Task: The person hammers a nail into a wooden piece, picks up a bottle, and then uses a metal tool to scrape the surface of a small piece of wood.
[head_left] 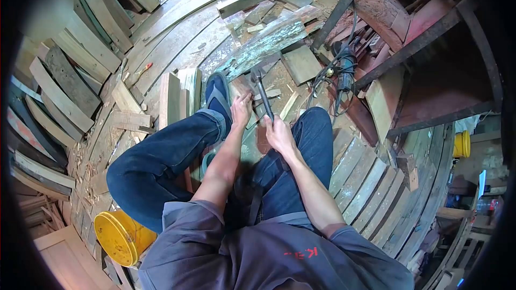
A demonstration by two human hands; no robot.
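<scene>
My right hand [279,135] is wrapped round the dark handle of a hammer [265,96], whose head points away from me. To its left, my left hand [242,110] reaches down by my shoe [217,94] with its fingers drawn together. Whatever is between those fingers, if anything, is too small to make out. Just beyond the fingertips lies a small brown wood block [241,86], close to the hammer head. A long board with flaking pale-green paint [269,48] lies behind it.
A corded power tool [345,72] lies at the right among loose cables, beside a dark metal frame [414,43]. Timber planks [88,59] lean at the left. A yellow bucket [121,239] stands by my left knee. Offcuts and shavings litter the plank floor [172,43].
</scene>
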